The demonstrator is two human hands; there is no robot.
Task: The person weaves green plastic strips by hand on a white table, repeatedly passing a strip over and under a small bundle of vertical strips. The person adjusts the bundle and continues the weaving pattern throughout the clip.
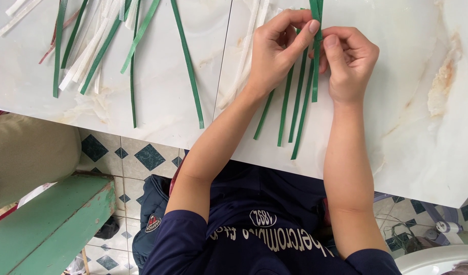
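Observation:
Both hands meet over a white marbled table (412, 127) at the top middle of the head view. My left hand (277, 48) pinches a narrow green strip (315, 66) between thumb and forefinger. My right hand (348, 58) grips the same strip from the other side. Several more green strips (287, 109) fan out below my hands toward the table's near edge, partly hidden by my left wrist. White strips (244, 66) lie under my left hand.
A loose pile of green, white and reddish strips (91, 46) covers the table's far left, with one long green strip (188, 66) beside it. A green wooden bench (45, 224) stands on the tiled floor (137, 158) at lower left. A white rim (437, 257) shows at lower right.

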